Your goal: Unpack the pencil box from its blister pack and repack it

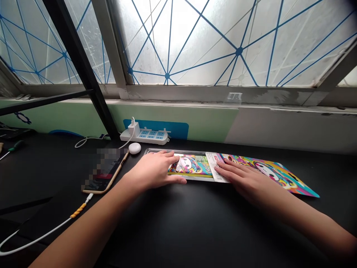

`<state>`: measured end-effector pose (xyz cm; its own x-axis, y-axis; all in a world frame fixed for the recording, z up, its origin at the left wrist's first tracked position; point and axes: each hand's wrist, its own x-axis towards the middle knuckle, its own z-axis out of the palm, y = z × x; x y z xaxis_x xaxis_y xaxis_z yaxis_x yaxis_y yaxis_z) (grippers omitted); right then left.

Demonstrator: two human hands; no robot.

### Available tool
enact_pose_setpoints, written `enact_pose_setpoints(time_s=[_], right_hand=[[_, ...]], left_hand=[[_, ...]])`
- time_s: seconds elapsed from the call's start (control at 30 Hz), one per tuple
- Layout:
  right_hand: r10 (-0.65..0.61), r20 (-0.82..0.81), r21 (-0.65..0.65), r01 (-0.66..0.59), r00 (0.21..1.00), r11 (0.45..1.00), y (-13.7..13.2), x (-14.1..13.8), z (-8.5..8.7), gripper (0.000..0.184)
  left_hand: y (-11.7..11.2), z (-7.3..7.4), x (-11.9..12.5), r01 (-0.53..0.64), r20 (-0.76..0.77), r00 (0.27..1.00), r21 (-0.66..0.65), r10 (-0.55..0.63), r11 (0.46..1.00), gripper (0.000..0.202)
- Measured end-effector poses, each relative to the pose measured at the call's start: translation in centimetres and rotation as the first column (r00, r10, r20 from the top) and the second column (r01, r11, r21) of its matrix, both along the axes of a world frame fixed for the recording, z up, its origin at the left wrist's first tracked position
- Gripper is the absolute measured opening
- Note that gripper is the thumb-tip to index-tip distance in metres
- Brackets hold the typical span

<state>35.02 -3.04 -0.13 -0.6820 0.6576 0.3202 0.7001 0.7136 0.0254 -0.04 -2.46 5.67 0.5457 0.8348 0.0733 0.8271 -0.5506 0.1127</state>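
Note:
A long clear plastic tray (192, 179) lies on the black table, with a colourful cartoon-printed packet (192, 165) inside it. My left hand (153, 169) rests over the tray's left part, fingers stretched out and thumb along the near edge. A bright printed card (267, 169) with a cartoon face extends to the right from the tray, and its white flap (216, 167) overlaps the tray. Flat on the card and the flap lies my right hand (248, 178), fingers extended. My palms and fingers hide part of the tray and card.
Left of the tray, a phone (107, 173) is plugged into a white cable (50, 232). Behind are a round white case (134, 148) and a power strip (145, 136). A black metal post (83, 67) rises at the left. A green-handled screwdriver (16, 146) lies far left.

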Motion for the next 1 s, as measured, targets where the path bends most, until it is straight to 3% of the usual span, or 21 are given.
enact_pose_setpoints(time_s=[0.13,0.33,0.43,0.53,0.6,0.73,0.87,0.93,1.0], right_hand=[[0.033,0.025,0.013,-0.034,0.999,0.999,0.4,1.1,0.5,0.070],[0.023,-0.037,0.190,-0.015,0.999,0.982,0.6,3.3,3.2,0.061],[0.057,-0.050,0.262,-0.042,0.997,0.964,-1.6,1.3,4.8,0.065],[0.094,-0.063,0.226,-0.078,0.994,0.971,-5.8,-3.0,5.2,0.069],[0.127,-0.103,0.241,-0.099,0.987,0.966,-8.7,-6.1,4.8,0.067],[0.335,0.034,0.248,-0.333,0.942,0.910,-11.5,-10.5,2.8,0.050],[0.261,0.061,0.321,-0.266,0.964,0.909,-11.5,-12.9,-0.1,0.038],[0.212,0.031,0.349,-0.209,0.977,0.913,-11.1,-14.0,-1.2,0.037],[0.188,-0.038,0.305,-0.168,0.982,0.938,-10.4,-14.9,-1.5,0.038]], left_hand=[[0.5,0.0,-0.7,-0.064,0.027,0.997,-0.035,0.065,0.997,0.054],[1.8,0.0,-2.0,0.006,0.019,1.000,-0.052,-0.005,0.999,0.045],[2.0,-0.6,-1.4,0.022,0.001,1.000,0.012,-0.022,1.000,0.046],[2.0,-1.8,0.0,0.003,0.028,1.000,0.107,-0.006,0.994,0.046],[1.7,-2.6,1.0,-0.021,0.085,0.996,0.150,0.009,0.989,0.049],[1.0,-3.1,1.9,-0.078,0.328,0.943,0.070,0.051,0.995,0.054],[0.3,-2.1,1.8,-0.123,0.566,0.807,-0.120,0.169,0.985,0.055],[0.2,-1.9,1.8,-0.083,0.558,0.821,-0.095,0.122,0.992,0.048],[0.3,-2.0,1.8,-0.045,0.445,0.895,0.013,0.035,0.999,0.039]])
